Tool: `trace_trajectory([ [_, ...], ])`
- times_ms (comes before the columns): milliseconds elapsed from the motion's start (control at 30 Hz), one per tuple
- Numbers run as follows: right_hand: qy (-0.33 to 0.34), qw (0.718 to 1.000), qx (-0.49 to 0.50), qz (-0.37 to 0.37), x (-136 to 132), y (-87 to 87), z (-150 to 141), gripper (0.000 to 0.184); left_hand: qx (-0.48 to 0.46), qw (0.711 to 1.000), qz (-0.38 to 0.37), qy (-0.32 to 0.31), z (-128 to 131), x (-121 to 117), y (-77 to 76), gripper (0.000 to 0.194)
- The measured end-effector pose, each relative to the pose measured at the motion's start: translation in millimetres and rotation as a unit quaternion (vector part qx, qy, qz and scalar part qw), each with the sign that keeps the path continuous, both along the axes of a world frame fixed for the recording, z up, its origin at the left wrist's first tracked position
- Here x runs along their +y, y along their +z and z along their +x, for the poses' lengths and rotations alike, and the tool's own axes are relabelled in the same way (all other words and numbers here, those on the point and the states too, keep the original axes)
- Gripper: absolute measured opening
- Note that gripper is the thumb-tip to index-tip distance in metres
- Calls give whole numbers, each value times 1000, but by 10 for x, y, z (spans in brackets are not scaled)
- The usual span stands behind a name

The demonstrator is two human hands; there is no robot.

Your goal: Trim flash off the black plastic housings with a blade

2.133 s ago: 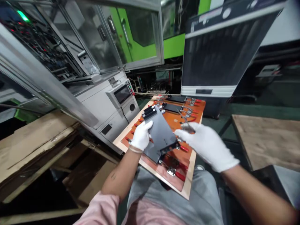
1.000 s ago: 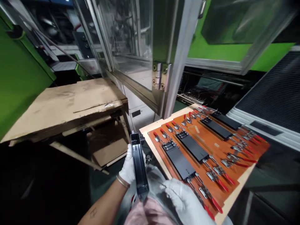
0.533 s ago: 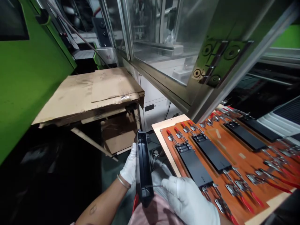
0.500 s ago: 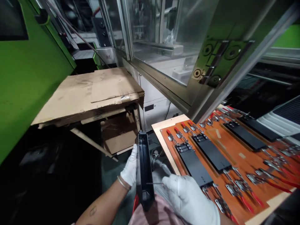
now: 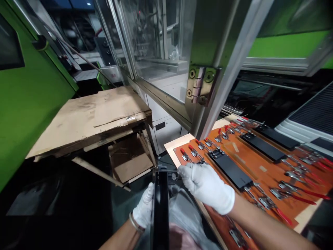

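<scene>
My left hand [image 5: 142, 205], in a white cotton glove, is closed around a long black plate [image 5: 160, 208], gripping it low on the side so that it stands on edge in front of my lap, its narrow side toward me. My right hand [image 5: 205, 184], gloved the same way, is out just beside the plate's top end, fingers reaching left and drawn close together. A thin metal rod [image 5: 169, 170] seems to run from those fingertips [image 5: 180, 170] to the plate, though the view there is too dark and small for me to be sure whether I'm pinching it.

Just right of my hands lies an orange fixture board [image 5: 256, 175] on a pale plywood base [image 5: 179, 144]. Three black plates [image 5: 230, 170] sit on it in a row, with steel toggle clamps [image 5: 278, 193] with red handles along their ends — my right wrist passes over the board's near edge.

To my left stands a low table topped with worn cardboard [image 5: 88, 119], and ahead is a machine's glass door with a steel hinge [image 5: 200, 85]. A green machine panel [image 5: 28, 104] fills the far left.
</scene>
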State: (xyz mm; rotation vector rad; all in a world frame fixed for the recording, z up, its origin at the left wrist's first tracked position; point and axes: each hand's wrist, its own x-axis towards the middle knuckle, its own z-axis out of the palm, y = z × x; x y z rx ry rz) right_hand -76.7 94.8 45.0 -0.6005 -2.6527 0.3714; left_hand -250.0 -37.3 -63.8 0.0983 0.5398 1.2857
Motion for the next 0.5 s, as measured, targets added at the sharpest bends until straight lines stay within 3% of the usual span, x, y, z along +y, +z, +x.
trace_trajectory([
  [133, 27, 999, -38, -11, 143, 110, 11, 27, -22, 999, 4, -29, -22, 22, -168, 56],
  [233, -10, 999, -47, -10, 115, 110, 63, 25, -22, 1000, -8, -13, -79, 93, -171, 57],
  [300, -6, 998, -57, -15, -15, 43, 108, 23, -22, 999, -25, -1, -124, 142, -130, 58],
  [433, 88, 992, -91, -9, -460, -198, 200, 19, -4, 995, -90, 34, -171, 220, -19, 54],
  [500, 76, 993, -87, 1, -654, -295, 226, 17, 5, 993, -111, 51, -152, 253, 56, 51],
])
